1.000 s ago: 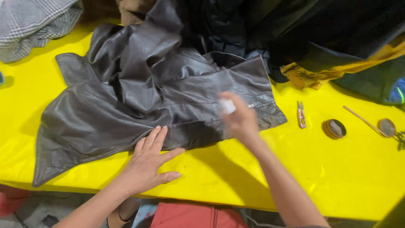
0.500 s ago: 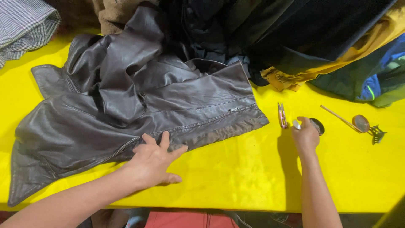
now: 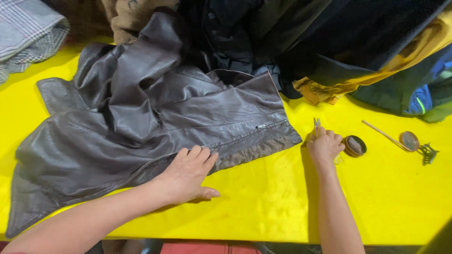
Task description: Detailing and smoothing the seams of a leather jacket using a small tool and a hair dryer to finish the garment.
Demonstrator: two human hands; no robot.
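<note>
Two hands over a bright yellow table [image 3: 263, 207] that fills pretty much the whole view, with a strip of floor and something red peeking in along the bottom edge, too cropped to say what it is. The dark brown leather jacket [image 3: 141, 127] is spread across the left and middle of the table, crumpled up toward the top, its hem with the zipper running down toward the right. The left hand [image 3: 188, 174] lies flat on that lower edge, fingers together and pressed down on the leather, thumb out on the bare yellow. The right hand [image 3: 324, 145] sits well apart from it, off the jacket's right corner, curled over a small pair of snips [image 3: 317, 123]; only the metal tips stick out above the fingers, so I can't tell how it's gripping them. Just beside that hand is a small round tin [image 3: 354, 145], and further right a thin wooden stick [image 3: 381, 133], a round lid [image 3: 409, 140] and a dark hair claw [image 3: 428, 153]. Along the back there's a heap of dark and mustard-coloured clothes [image 3: 329, 51], cut off by the top of the view, and a grey checked garment [image 3: 28, 33] in the top left corner.
</note>
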